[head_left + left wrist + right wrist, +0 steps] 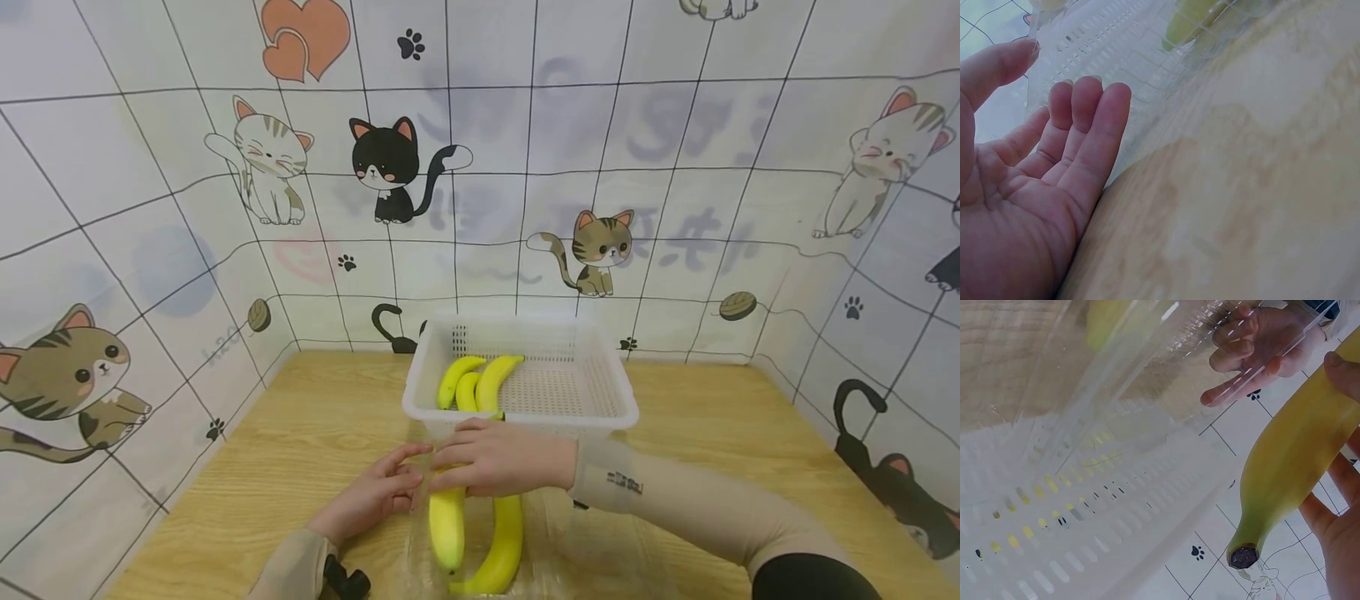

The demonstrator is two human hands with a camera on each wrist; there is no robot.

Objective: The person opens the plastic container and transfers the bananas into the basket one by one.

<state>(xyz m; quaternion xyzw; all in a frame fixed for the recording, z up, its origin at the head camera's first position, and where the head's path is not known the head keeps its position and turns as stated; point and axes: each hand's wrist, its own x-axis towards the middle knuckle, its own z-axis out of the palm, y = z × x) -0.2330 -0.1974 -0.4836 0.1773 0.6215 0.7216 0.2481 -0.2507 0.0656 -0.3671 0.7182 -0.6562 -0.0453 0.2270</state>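
Observation:
My right hand (502, 458) grips a yellow banana (447, 529) over a clear plastic container (551, 554). In the right wrist view the thumb and fingers are on either side of this banana (1304, 437), whose dark-ended tip points down and left. Another curved banana (507, 542) lies in the container, its upper part covered by my right hand. To the container's left is my left hand (375, 492), its fingers loosely bent with nothing held. The left wrist view shows that palm (1035, 194) close to the clear plastic; whether they touch, I cannot tell.
Behind the container stands a white perforated basket (626, 408) with several bananas (495, 383) at its left side. Everything rests on a wood-grain table (330, 417). Cat-printed, tile-patterned sheets (495, 192) form the walls at the back and both sides.

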